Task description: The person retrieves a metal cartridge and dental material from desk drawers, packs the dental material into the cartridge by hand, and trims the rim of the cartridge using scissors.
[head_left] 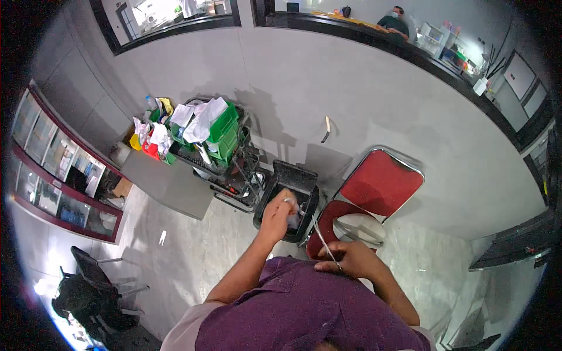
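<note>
My left hand (276,215) reaches over the open black bin (258,217), its fingers curled and closed. Small, pale, partly see-through material (295,217) shows beside those fingers; what exactly they hold cannot be made out. At my waist, my right hand (353,258) is closed on a thin white cord or strip (319,233), which slants up toward the bin. Just past that hand stands a red chair (381,181) with a metal frame. A round, pale object (369,227) lies on its seat.
A black cart (218,169) with green crates (222,130) and crumpled papers stands left of the bin against the wall. Farther left are a grey box-like surface (170,184), a glass-fronted cabinet (73,158) and a black chair (88,286). A person (395,24) sits beyond the window.
</note>
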Tool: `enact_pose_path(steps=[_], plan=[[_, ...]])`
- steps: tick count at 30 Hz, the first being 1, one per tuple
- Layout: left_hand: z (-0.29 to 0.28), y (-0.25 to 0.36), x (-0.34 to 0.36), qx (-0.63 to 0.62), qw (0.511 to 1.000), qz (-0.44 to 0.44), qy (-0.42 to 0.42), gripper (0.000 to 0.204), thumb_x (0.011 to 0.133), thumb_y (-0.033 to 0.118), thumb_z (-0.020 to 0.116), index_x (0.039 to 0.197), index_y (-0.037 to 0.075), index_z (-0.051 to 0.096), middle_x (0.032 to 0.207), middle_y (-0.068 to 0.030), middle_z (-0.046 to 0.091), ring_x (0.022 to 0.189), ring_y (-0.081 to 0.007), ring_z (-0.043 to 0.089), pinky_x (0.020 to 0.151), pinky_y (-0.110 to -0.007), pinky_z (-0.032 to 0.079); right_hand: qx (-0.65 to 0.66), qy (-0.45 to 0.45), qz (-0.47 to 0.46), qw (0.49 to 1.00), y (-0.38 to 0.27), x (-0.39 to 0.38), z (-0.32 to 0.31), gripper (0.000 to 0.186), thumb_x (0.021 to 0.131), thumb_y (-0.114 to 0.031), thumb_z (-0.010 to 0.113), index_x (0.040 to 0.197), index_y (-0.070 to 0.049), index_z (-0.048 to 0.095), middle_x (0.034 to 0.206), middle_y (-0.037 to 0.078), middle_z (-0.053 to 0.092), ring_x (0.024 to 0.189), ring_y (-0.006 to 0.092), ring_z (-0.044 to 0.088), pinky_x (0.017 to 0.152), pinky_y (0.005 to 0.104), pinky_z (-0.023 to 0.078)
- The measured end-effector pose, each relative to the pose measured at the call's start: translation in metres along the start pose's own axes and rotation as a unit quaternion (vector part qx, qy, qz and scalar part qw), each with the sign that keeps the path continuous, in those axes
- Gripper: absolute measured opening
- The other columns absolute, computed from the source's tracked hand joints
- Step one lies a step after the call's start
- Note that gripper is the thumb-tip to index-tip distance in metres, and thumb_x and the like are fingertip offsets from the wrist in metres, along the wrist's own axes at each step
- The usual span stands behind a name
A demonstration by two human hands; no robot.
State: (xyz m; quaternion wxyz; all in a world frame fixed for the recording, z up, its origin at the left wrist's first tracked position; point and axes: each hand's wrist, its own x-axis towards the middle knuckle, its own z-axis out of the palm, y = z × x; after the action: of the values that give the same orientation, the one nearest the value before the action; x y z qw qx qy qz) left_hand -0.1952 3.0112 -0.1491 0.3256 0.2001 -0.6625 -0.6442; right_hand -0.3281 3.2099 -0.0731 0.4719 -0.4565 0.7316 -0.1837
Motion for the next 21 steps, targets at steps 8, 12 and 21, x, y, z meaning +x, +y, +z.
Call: enact_pose_path(steps=[8, 12, 21], plan=[[-0.010, 0.015, -0.008, 0.134, 0.989, -0.057, -0.029, 0.033, 0.099, 0.033, 0.047, 0.117, 0.006, 0.041, 0.092, -0.0041, 0.049, 0.080, -0.0124, 0.047, 0.074, -0.027, 0.042, -0.008, -0.019, -0.039, 0.999, 0.002, 0.002, -0.003, 0.054, 0.069, -0.053, 0.078, 0.098, -0.009, 0.066, 0.095, 0.011, 0.067, 0.090, 0.0246, 0.064, 0.082, 0.0356, 0.049], [-0.017, 0.041, -0.019, 0.143, 0.989, -0.040, -0.003, 0.035, 0.098, 0.033, 0.052, 0.115, 0.002, 0.049, 0.100, -0.0123, 0.058, 0.095, -0.0207, 0.055, 0.087, -0.032, 0.043, -0.008, -0.065, -0.087, 0.994, -0.011, 0.011, -0.006, 0.066, 0.067, -0.064, 0.074, 0.096, -0.006, 0.066, 0.093, 0.017, 0.065, 0.092, 0.0335, 0.062, 0.083, 0.0413, 0.047], [-0.019, 0.052, -0.048, 0.187, 0.982, 0.037, -0.011, 0.034, 0.095, 0.026, 0.057, 0.117, 0.001, 0.049, 0.105, -0.0151, 0.056, 0.097, -0.0259, 0.057, 0.087, -0.034, 0.044, -0.052, 0.000, -0.080, 0.995, -0.027, 0.018, -0.001, 0.070, 0.063, -0.070, 0.072, 0.091, -0.006, 0.068, 0.091, 0.018, 0.064, 0.091, 0.0337, 0.061, 0.080, 0.0414, 0.047]])
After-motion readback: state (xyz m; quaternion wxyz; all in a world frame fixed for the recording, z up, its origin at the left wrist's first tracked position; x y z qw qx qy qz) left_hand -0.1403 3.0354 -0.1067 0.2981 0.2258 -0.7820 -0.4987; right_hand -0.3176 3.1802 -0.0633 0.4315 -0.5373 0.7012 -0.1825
